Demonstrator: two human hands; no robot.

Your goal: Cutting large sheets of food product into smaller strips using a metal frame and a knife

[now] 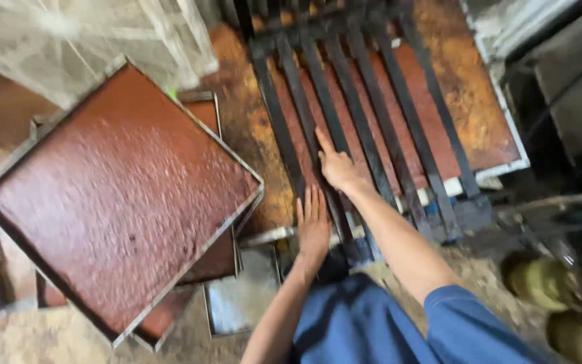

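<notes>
We press our left hand [313, 226] and right hand [336, 166], fingers together and flat, on the black metal grate [358, 114] beside the stacked trays [119, 195]; fingers could slip between bars and get pinched.

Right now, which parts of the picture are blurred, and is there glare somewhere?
In the head view, the mesh top left and the yellow rolls bottom right are smeared by blur; the tray shows a soft sheen, not hard glare; both hands, left and right, on the grate, look fairly sharp.
</notes>
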